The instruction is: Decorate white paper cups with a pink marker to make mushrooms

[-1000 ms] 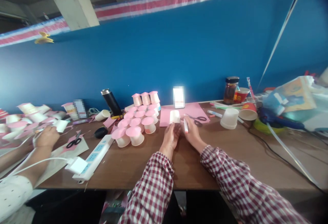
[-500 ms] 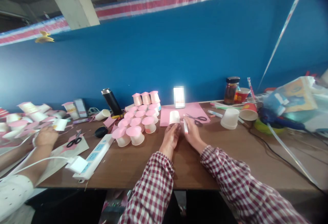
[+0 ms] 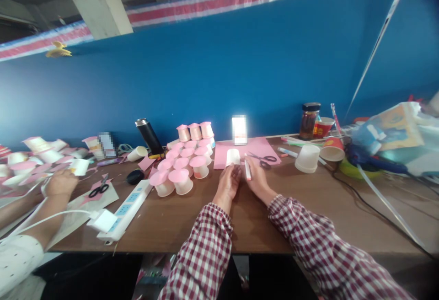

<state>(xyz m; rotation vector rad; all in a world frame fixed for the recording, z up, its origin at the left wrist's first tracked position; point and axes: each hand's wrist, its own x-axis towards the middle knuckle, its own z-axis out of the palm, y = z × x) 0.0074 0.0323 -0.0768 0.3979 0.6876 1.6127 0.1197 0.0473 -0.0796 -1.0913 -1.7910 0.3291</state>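
Head view: white cup point(image 3: 233, 157) held sideways in left hand point(image 3: 229, 182), fingers closed around its lower part, just above the table point(image 3: 192, 222) near the front edge of pink paper point(image 3: 222, 156). Right hand point(image 3: 256, 179) just beside it, grip clamped on a marker point(image 3: 247, 168), tip pointing up and close to the cup, touching or not, cannot tell. Both sleeves red-white check. Scissors point(image 3: 265, 158) lie on the pink paper just behind right hand. Bright phone point(image 3: 239, 130) stands at the far edge of the paper against the blue wall. Left of the hands, cluster of pink-topped cups point(image 3: 181, 160), some stacked at the back. Black flask point(image 3: 149, 136) leans behind them, black mouse point(image 3: 135, 177) and power strip point(image 3: 128, 208) further left. Right of the hands, upturned white cup point(image 3: 307, 158), red paper cups point(image 3: 332, 149), jar point(image 3: 308, 120), pens, plastic bags at far right. Far left, another person's hand point(image 3: 61, 183) rests on the table among pink scraps, second scissors point(image 3: 99, 191) near it.
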